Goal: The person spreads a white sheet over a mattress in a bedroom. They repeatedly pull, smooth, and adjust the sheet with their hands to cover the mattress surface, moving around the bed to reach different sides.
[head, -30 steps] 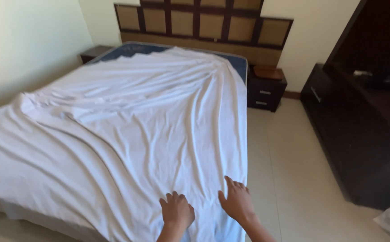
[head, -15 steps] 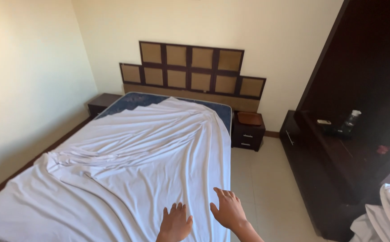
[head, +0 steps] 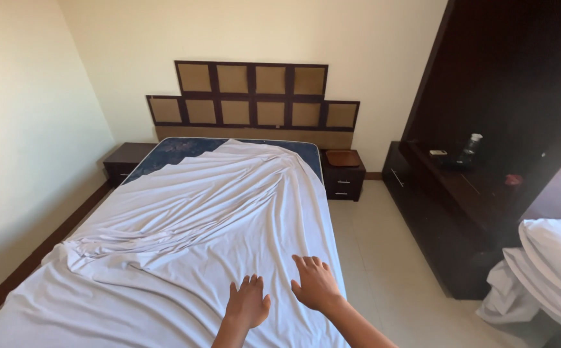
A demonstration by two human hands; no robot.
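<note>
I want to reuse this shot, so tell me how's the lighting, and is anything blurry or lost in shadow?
Head view: soft daylight, white sheet evenly lit with its wrinkles crisp; both hands, left hand and right hand, sharp, no motion blur; dark cabinet on the right underexposed, the small items on its shelf hard to make out; white pillows at the right edge bright and slightly hazy.

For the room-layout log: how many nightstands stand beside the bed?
2. One dark nightstand stands left of the bed's head, by the side wall; the other nightstand stands right of it, near the dark wall unit. None seems hidden.
</note>
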